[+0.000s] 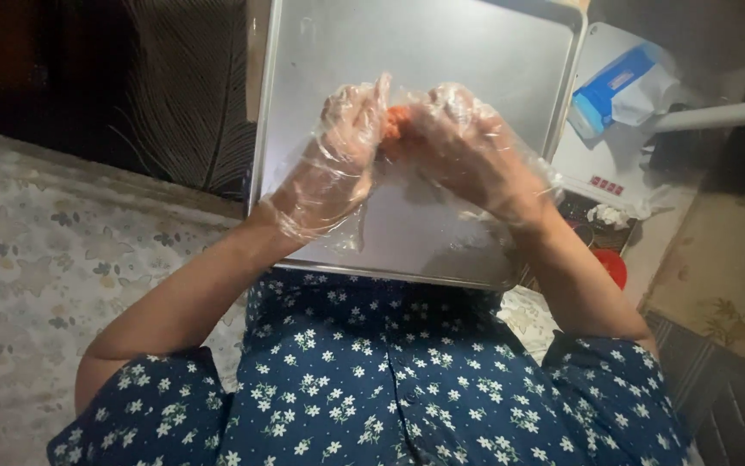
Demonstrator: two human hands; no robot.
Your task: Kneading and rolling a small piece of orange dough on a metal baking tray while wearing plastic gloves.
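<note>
Dim and crowded, the room shows a pale floral-patterned floor covering (36, 259) on one side and a dark wall behind. Largest thing in front of the person is a shiny rectangular metal baking tray (424, 52), bare across most of its face, with a raised rim all round. Beyond its far right corner sits a white appliance with small red buttons (601, 168), and on it a blue-and-white packet (618, 91) lying tilted. A small red round container (612, 263) peeks out by the right forearm.

Both hands wear loose, clear, crinkled plastic gloves. The left hand (338, 147) and right hand (467, 142) meet above the middle of the tray, fingers curled and pressing together round a small orange lump of soft food (396, 125), only a sliver of which shows between them.

That lump looks light, moist and easily squashed, likely slick against the plastic; cupping it from both sides with gentle pressure seems the sound hold. The tray's rim fences the sides, yet the bare metal below leaves plenty of free room.
</note>
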